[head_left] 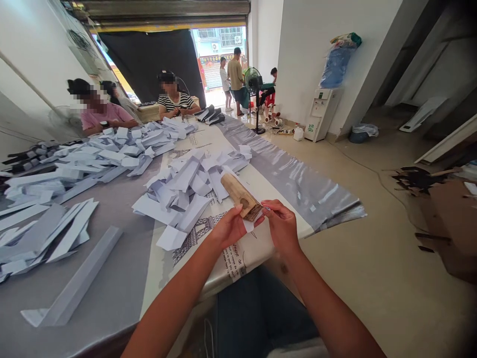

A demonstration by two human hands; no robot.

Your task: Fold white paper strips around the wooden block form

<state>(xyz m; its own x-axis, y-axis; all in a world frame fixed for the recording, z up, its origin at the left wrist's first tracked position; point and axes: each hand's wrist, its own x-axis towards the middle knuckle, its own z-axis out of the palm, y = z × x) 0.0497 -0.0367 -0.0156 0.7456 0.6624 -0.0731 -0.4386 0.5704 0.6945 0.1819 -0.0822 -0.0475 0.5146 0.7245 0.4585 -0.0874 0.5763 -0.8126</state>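
My left hand (228,227) is closed around the near end of a wooden block (236,191), its thumb pressed on the top face. White paper (249,224) shows under and beside the block's near end. At that same end, the fingers of my right hand (280,223) pinch an edge of this paper; the fingertips partly cover the fold. Just left of the block lies a heap of folded white paper pieces (186,181) on the printed tablecloth (208,258).
A long folded paper strip (82,278) lies at the left, near more stacked strips (48,233). A larger paper pile (112,154) reaches toward two seated people. Beyond the table stand a fan (254,87) and a water dispenser (322,112). Cardboard (454,219) rests at the right.
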